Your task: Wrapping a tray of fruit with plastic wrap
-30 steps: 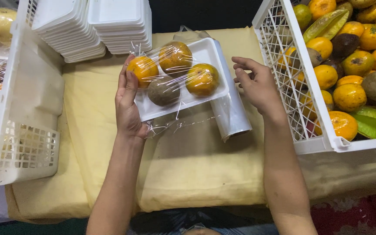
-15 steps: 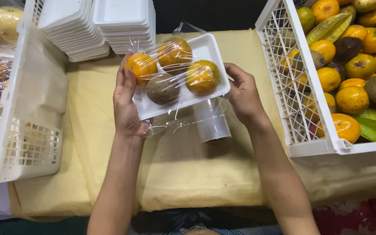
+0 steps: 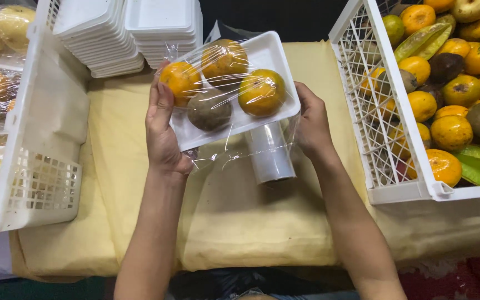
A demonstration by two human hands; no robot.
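I look down at my two hands holding a white rectangular foam tray (image 3: 262, 55) above the far middle of the surface (image 3: 251, 222), which is draped in a soft, creased yellow cloth. My left hand (image 3: 162, 130) clasps the tray's left end, fingers curled up over the rim, pinning the clear plastic film (image 3: 218, 72) tight. My right hand (image 3: 312, 125) cups the right end from below, fingers hidden beneath, so I cannot tell exactly what they grip. Under the glossy, wrinkled film sit three round orange fruits (image 3: 261, 91) and one dull brown round fruit (image 3: 209, 111). The film trails down to a pale cylindrical roll of wrap (image 3: 270, 153) lying just below the tray. Stacked white foam trays (image 3: 162, 28) stand at the far edge. A white plastic lattice crate (image 3: 362, 111) of mixed fruit fills the right side; another white crate (image 3: 40, 183) sits left.
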